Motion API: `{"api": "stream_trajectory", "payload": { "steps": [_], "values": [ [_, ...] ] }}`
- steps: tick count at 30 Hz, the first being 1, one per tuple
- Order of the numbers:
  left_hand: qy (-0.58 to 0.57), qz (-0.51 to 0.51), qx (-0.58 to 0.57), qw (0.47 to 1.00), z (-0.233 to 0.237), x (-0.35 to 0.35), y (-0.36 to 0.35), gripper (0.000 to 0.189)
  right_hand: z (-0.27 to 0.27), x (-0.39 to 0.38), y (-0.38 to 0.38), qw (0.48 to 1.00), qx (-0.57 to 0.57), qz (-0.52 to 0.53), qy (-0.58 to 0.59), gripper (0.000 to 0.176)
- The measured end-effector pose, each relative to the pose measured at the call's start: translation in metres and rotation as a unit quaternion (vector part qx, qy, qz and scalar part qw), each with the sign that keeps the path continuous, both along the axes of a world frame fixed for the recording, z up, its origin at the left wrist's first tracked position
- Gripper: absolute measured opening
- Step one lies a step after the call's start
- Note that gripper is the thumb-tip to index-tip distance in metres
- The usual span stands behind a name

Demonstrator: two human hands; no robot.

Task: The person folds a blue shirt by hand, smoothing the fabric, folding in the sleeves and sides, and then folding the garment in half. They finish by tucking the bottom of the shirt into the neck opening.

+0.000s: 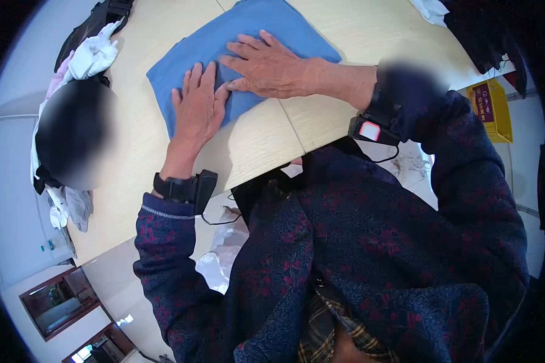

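A blue cloth [181, 57], folded into a flat piece, lies on the pale wooden table [257, 145]. My left hand [197, 106] rests palm down on its near left part, fingers spread. Flat across the middle of the cloth lies my right hand [263, 66], its fingers apart and pointing left. The thumbs of both hands come close together near the cloth's front edge. A black strap with a small device sits on each wrist.
Along the left table edge lie white and black garments [94, 54]. Dark cloth [481, 36] hangs at the right end. Beyond that side stands a yellow crate [496, 112]. A seam crosses the tabletop in front of me. White material [221, 260] shows below the table.
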State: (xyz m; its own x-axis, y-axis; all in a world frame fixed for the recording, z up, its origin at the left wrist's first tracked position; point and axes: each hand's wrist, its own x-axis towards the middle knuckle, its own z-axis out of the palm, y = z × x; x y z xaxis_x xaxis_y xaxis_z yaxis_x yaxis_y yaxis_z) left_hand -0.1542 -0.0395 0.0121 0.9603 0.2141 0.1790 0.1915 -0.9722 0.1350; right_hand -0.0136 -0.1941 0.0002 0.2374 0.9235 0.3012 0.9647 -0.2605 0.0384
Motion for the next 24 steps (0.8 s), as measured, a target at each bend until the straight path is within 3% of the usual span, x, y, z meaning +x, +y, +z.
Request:
{"api": "stream_trajectory", "payload": {
  "steps": [11, 14, 20, 24],
  "values": [
    [-0.033, 0.005, 0.026, 0.999, -0.009, 0.000, -0.001, 0.056, -0.006, 0.004, 0.001, 1.000, -0.025, 0.005, 0.008, 0.058],
    [-0.066, 0.008, -0.011, 0.998, 0.000, -0.001, -0.004, 0.057, 0.004, 0.005, -0.006, 0.997, 0.048, 0.032, 0.045, 0.055],
    [-0.013, 0.000, -0.003, 1.000, 0.002, 0.012, -0.029, 0.058, 0.005, 0.023, -0.023, 0.999, 0.005, -0.025, -0.043, 0.052],
    [-0.027, -0.011, 0.023, 0.999, -0.010, 0.014, -0.029, 0.058, -0.006, 0.024, -0.034, 0.998, 0.025, -0.049, 0.012, 0.054]
  ]
}}
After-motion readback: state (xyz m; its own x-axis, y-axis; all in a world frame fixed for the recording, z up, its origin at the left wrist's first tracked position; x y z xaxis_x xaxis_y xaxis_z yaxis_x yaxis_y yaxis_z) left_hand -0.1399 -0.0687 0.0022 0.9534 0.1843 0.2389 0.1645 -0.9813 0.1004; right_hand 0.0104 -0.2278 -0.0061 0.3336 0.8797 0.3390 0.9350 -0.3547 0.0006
